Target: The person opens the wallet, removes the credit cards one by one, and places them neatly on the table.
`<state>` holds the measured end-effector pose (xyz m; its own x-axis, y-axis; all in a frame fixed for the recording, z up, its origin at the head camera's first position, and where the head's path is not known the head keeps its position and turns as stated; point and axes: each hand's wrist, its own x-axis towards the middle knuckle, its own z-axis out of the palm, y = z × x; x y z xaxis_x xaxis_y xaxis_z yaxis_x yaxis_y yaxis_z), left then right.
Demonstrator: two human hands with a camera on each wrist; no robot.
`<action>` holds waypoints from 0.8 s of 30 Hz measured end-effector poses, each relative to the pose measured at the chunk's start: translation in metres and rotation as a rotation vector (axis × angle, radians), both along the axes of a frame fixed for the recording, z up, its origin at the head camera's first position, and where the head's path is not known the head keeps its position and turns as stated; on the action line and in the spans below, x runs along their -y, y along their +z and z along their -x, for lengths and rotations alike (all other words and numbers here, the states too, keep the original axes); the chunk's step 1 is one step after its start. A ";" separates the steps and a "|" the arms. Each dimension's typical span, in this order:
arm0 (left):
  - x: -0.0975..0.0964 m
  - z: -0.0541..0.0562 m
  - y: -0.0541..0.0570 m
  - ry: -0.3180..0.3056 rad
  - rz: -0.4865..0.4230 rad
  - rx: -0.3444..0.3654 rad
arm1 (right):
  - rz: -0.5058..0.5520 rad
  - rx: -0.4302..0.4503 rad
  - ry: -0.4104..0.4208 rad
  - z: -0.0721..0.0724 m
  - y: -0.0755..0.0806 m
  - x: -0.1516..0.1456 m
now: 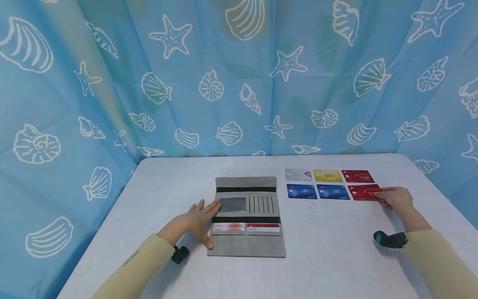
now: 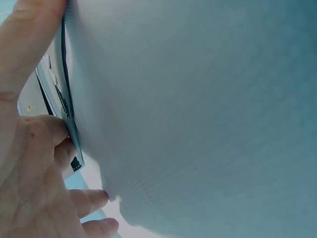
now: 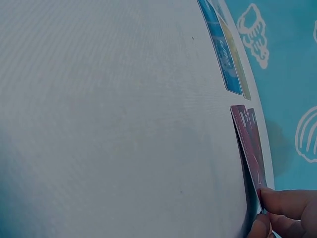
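A grey wallet (image 1: 246,246) lies unfolded on the table, with two cards (image 1: 229,227) tucked side by side in its lower slots. My left hand (image 1: 196,222) rests on its left edge, fingers spread; the left wrist view shows the thumb and fingers along the wallet's side. To the right, my right hand (image 1: 398,201) pinches the right end of the front red VIP card (image 1: 361,192) between thumb and fingers. In the right wrist view this red card (image 3: 250,148) is tilted, its held end raised off the table with a shadow below.
Beside the held card lie two blue VIP cards (image 1: 333,192). Behind them are a silver card (image 1: 298,175), a gold card (image 1: 328,176) and another red VIP card (image 1: 357,176). A blue seashell curtain (image 1: 254,54) hangs behind the white table (image 1: 317,257).
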<state>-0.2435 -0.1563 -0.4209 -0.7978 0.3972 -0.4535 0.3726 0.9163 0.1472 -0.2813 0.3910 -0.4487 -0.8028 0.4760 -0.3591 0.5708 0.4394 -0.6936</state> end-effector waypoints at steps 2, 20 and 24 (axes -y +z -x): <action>0.000 0.000 -0.001 0.002 0.000 -0.001 | -0.004 0.003 0.001 0.001 0.000 0.001; 0.002 0.001 -0.004 -0.014 -0.002 -0.017 | -0.227 0.017 0.126 -0.002 0.007 0.014; 0.002 0.001 -0.003 -0.013 -0.007 -0.018 | -0.255 0.040 0.143 0.000 0.011 0.018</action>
<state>-0.2442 -0.1585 -0.4242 -0.8006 0.4108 -0.4362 0.3872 0.9103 0.1467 -0.2811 0.3728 -0.4375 -0.8559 0.4380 -0.2750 0.5151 0.6746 -0.5288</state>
